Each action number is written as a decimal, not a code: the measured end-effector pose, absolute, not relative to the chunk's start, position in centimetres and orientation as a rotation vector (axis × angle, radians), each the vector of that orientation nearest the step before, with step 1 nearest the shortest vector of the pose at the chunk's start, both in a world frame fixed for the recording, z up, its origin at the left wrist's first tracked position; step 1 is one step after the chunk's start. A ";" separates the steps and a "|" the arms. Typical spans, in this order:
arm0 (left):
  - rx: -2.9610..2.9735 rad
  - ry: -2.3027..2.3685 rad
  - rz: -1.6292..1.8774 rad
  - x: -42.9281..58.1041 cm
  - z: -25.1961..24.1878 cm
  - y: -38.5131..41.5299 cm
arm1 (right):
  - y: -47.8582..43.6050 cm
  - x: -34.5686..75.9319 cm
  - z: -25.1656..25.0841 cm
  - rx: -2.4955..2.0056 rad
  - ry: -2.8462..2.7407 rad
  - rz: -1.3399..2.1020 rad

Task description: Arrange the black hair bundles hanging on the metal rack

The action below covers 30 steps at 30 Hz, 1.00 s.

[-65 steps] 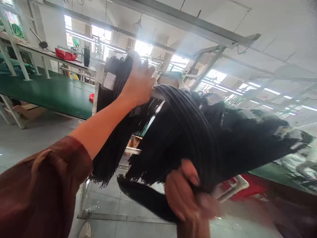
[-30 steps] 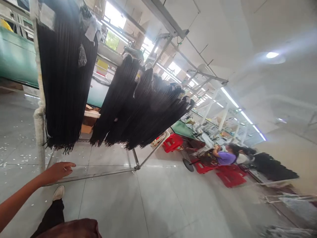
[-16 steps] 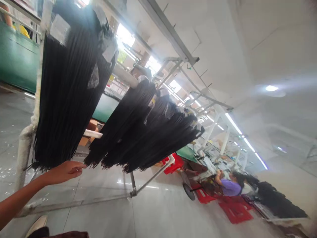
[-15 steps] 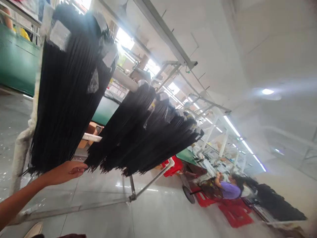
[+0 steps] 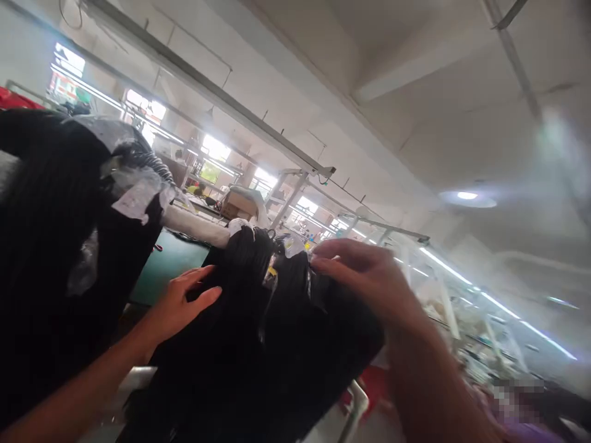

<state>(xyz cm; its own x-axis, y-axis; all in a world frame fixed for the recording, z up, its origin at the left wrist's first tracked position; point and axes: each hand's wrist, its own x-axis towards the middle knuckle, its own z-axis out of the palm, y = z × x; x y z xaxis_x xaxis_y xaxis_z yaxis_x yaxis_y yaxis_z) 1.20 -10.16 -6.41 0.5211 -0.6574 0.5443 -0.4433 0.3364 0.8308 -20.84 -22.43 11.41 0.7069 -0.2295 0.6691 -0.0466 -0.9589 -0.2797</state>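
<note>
Since half a second ago the left hand (image 5: 178, 304) has risen from the bundle tips and the right hand (image 5: 369, 277) has come into view. Left hand lies flat, fingers spread, on the middle black cable bundle (image 5: 240, 320), gripping nothing. Right-hand fingers are pinched at the bundle's top, what they hold blurred. Bundle drapes over the padded rail (image 5: 194, 224), long axis running down toward near-left. Another bundle (image 5: 50, 246) hangs left; green table (image 5: 159, 271) behind.

Backlit strongly by blown-out bright windows (image 5: 215, 147) and long fluorescent ceiling tubes (image 5: 443, 264). Hazy glare across the pale ceiling. Black hanging cord bundles (image 5: 258, 344) crushed to detailless shadow. Motion-blurred right hand (image 5: 369, 277); sharper left hand (image 5: 178, 304). Tilted, stretched at the edges, smeared lower right.
</note>
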 end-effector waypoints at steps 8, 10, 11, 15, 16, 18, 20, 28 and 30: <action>1.371 -0.878 -0.028 -1.4 -1.9 -14.3 | -30.3 -14.3 14.0 -2.723 -0.089 -1.075; 1.395 -0.813 -0.020 -1.8 -1.5 -14.4 | -30.9 -11.9 14.4 -2.822 -0.227 -0.989; 1.403 -0.781 -0.019 -1.9 -1.4 -14.3 | -31.0 -10.7 14.6 -2.866 -0.298 -0.939; 1.388 -0.665 0.031 -2.5 -0.7 -13.4 | -30.4 -6.9 15.0 -2.966 -0.540 -0.669; 1.370 -0.650 0.042 -2.4 -0.5 -13.2 | -30.3 -6.4 15.1 -2.972 -0.588 -0.577; 1.303 -0.624 0.028 -2.2 0.2 -12.7 | -30.1 -6.1 15.2 -2.961 -0.647 -0.449; 1.224 -0.586 -0.005 -1.9 1.0 -12.4 | -30.2 -6.3 15.2 -2.956 -0.649 -0.422; 1.135 -0.527 0.034 -3.3 5.2 -10.5 | -30.9 -6.1 15.5 -3.000 -0.649 -0.344; 1.134 -0.500 0.069 -4.2 5.4 -9.7 | -31.2 -5.9 15.4 -3.004 -0.643 -0.318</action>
